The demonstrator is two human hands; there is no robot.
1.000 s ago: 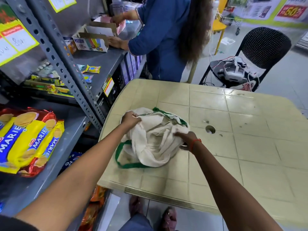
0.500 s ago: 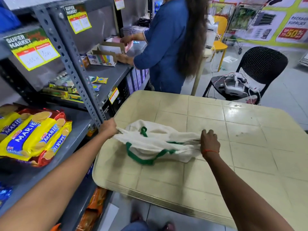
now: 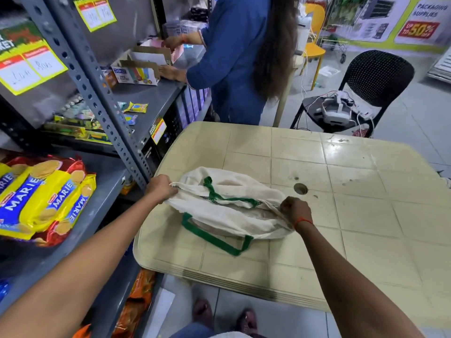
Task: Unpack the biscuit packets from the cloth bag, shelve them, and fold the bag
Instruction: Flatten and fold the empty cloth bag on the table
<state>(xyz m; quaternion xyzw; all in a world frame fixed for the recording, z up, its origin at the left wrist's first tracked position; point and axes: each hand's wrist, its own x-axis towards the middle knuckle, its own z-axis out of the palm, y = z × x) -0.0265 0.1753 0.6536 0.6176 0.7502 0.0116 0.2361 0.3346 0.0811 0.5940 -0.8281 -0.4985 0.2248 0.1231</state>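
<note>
Cream cloth bag with green handles (image 3: 227,211) lies mid-frame on beige plastic table (image 3: 366,215), long axis left-right, left hand (image 3: 161,187) and right hand (image 3: 295,211) each clenched on an end, equally near.

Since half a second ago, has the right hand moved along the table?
Yes. The right hand pulled back toward the person, now nearer than the table's hole, gripping the bag.
</note>
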